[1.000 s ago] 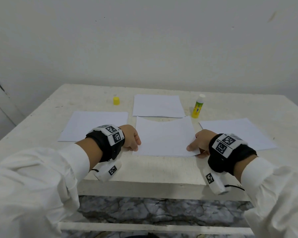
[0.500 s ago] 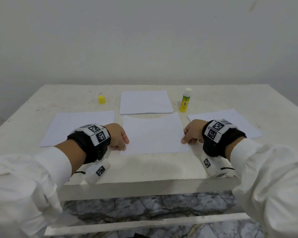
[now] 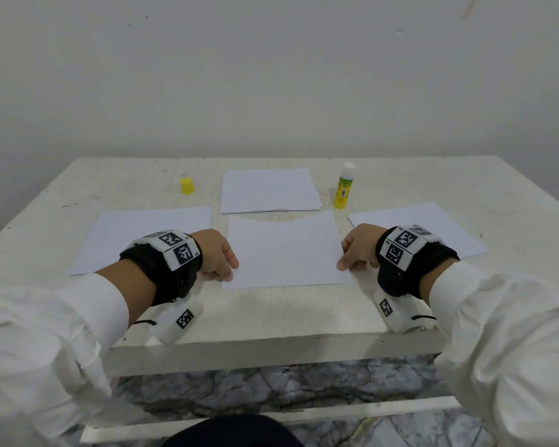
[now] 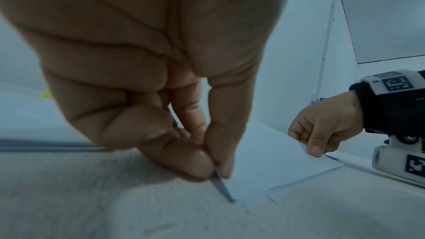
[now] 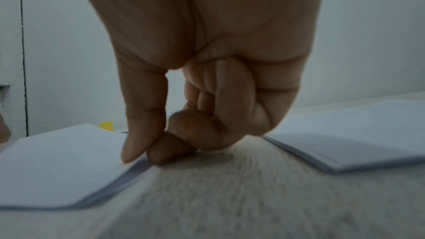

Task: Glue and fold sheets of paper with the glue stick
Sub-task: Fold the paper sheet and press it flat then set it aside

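A white sheet of paper (image 3: 284,253) lies in the middle of the table. My left hand (image 3: 218,259) pinches its left edge between thumb and forefinger, seen close in the left wrist view (image 4: 214,168). My right hand (image 3: 355,250) pinches the right edge, thumb on top (image 5: 142,154). The sheet (image 4: 271,163) (image 5: 52,166) is slightly raised at both pinched edges. The uncapped glue stick (image 3: 342,185), yellow with a white top, stands upright beyond the sheet's far right corner. Its yellow cap (image 3: 187,185) stands at the far left.
A stack of paper (image 3: 268,190) lies behind the held sheet. One sheet (image 3: 142,237) lies at the left, another pile (image 3: 433,227) (image 5: 358,134) at the right. The white table (image 3: 271,314) ends close to my wrists; a wall stands behind.
The head view has shifted, so the table looks more square-on. Both hands stay at the sheet's side edges, still pinching it; the sheet lies in the same place.
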Motion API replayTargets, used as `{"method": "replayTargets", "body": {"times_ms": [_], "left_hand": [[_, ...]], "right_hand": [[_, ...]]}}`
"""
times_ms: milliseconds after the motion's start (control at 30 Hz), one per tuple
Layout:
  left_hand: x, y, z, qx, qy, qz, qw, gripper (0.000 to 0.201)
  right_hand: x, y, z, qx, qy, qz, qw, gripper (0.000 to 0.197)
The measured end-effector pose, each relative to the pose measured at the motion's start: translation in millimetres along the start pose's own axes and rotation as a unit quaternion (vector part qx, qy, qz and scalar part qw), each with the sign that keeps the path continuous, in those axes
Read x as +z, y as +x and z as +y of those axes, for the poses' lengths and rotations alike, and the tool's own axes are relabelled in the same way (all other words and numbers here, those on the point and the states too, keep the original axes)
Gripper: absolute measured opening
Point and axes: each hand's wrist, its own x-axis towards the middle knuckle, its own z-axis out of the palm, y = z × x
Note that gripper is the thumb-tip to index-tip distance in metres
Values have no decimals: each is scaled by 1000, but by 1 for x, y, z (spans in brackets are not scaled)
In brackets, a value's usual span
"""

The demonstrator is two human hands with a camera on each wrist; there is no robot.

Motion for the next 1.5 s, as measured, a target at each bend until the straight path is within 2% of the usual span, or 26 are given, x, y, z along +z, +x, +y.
{"method": "replayTargets", "body": {"times_ms": [133,200,233,300,333,400,467,567,667,767,867,967,1133,1300,1433,1500], "left_hand": [[-1,0,0,3,5,4,1000,20],[-2,1,0,10,46,2,999,34],[-2,1,0,12,83,3,996,43],[-3,1,3,15,165,10,986,56],[-4,1,4,15,202,12,979,63],[-6,5,7,13,273,7,962,77],[-8,10,9,16,349,-4,937,86],[-11,21,13,38,440,-23,897,88],[-12,32,11,50,461,-35,885,103],[-11,40,7,52,436,-37,898,122],[-10,42,7,39,433,-41,900,132],[-9,41,9,41,439,-40,897,134],[-11,39,11,55,435,-37,898,127],[-6,49,38,12,411,-45,911,114],[21,62,82,31,404,-42,913,133],[36,63,106,74,406,-38,910,133]], "right_hand": [[2,1,-2,3,-11,12,1000,18],[4,1,-6,11,-30,22,999,17],[5,1,-7,15,-47,28,998,30],[7,2,-11,27,-75,50,996,70],[8,1,-14,21,-95,59,994,81],[10,2,-28,-5,-177,50,983,81],[16,6,-49,-44,-245,17,968,70],[31,20,-86,-86,-263,-35,960,71],[45,37,-123,-124,-268,-33,955,89],[59,52,-146,-157,-295,-31,942,121],[64,78,-128,-177,-329,-6,927,133],[40,68,-92,-142,-306,-26,941,145],[-4,28,-32,-87,-306,-59,946,124],[-5,29,-27,-67,-317,-51,945,127],[7,73,-21,-35,-359,-27,932,154],[17,99,-12,-27,-379,-4,925,151]]}}
